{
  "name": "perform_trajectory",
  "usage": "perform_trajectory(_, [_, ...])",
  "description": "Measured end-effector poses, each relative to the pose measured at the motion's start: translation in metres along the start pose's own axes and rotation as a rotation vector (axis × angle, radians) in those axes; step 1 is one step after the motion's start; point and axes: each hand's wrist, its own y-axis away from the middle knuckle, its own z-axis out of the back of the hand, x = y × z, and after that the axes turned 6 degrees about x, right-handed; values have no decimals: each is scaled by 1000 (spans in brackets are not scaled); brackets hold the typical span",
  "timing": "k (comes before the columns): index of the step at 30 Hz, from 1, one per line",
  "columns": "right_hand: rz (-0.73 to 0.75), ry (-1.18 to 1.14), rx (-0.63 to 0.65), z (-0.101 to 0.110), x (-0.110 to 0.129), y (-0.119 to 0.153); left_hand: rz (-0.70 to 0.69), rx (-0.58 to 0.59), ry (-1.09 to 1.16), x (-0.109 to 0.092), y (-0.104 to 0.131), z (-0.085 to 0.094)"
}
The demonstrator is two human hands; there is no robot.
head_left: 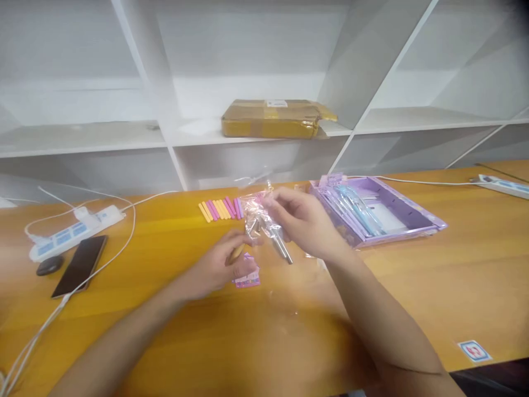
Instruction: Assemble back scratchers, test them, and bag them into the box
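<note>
Clear plastic bag point(253, 212) with metal rods point(283, 248) is sitting left of purple tray point(407, 207); right hand point(295, 215) is pinching bag's upper part. Left hand point(227, 258) is curling farther left of tray, can't tell on what. Rods are slanting down: loose pinch could spill them.

Markings: none legible.
Too small or blurred to read: white label point(276, 103) on cardboard box point(270, 121); red-and-blue sticker point(474, 351) on bench point(421, 309); print on pink-purple card point(248, 279).
</note>
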Motion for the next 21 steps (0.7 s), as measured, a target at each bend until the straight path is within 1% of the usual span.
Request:
perform_trajectory(4, [19,9,-25,-22,2,4,28,-15,28,3,-3,-12])
perform_trajectory(7, [-9,-130,-15,-26,0,4,20,-14,65,5,-6,-14])
perform_trajectory(9, [-31,-190,-22,-22,-5,3,2,-94,106,3,-7,-10])
perform_trajectory(11, [-63,-138,-19,-15,-10,1,-17,-211,148,-1,-6,-5])
perform_trajectory(13, [-103,-37,51,-12,-15,-3,-37,-305,191,-7,-4,1])
perform_trajectory(15, [-121,-28,174,-16,-20,-8,-46,-355,228,-12,-2,3])
perform_trajectory(17, [-122,-162,276,-29,-25,-12,-18,-344,266,-14,-1,2])
perform_trajectory(18, [-125,-260,305,-37,-27,-14,4,-322,277,-14,-1,1])
perform_trajectory(20, [-144,-447,312,-53,-31,-16,15,-299,248,-10,-3,-1])
perform_trajectory(21, [-152,-509,289,-59,-33,-16,-2,-305,201,-8,-4,-3])
